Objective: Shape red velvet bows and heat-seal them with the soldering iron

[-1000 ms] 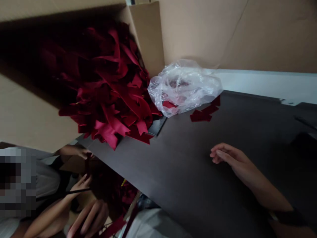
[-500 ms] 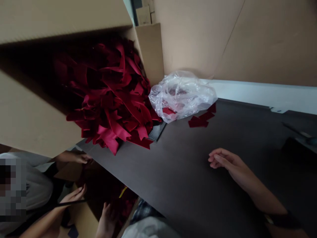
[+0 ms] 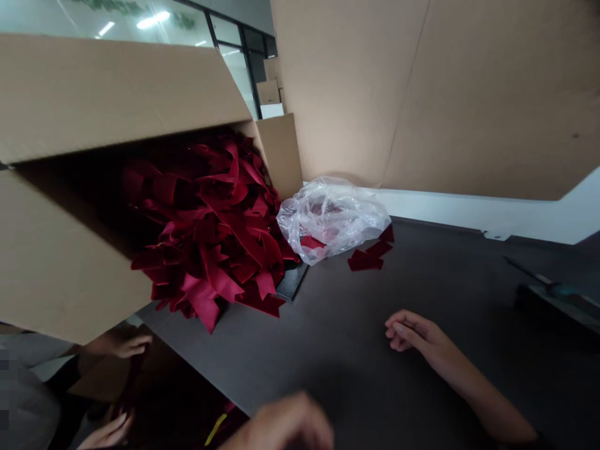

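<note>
Low over the dark table (image 3: 337, 350), my right hand (image 3: 412, 332) has its fingers curled together with the thumb against them, and nothing shows in it. My left hand (image 3: 290, 422) is at the bottom edge, smeared by motion; its fingertips and anything in them cannot be made out. Red ribbon pieces (image 3: 220, 231) with notched ends spill from a tipped cardboard box (image 3: 60, 262) onto the table. A crumpled clear plastic bag (image 3: 335, 219) lies beside the pile. A few dark red pieces (image 3: 368, 259) lie in front of the bag, beyond my right hand.
A tool with a thin dark shaft (image 3: 553, 284) rests at the right near a black object (image 3: 553, 312). Large cardboard (image 3: 422, 94) stands behind the table. At the lower left are another person's hands (image 3: 112, 431), near dark red material. A flat black object (image 3: 293, 281) lies beside the pile.
My left hand has come up from the lower left to the table's near edge. The view has tilted upward. My right hand stays over the table, its fingers still curled.
</note>
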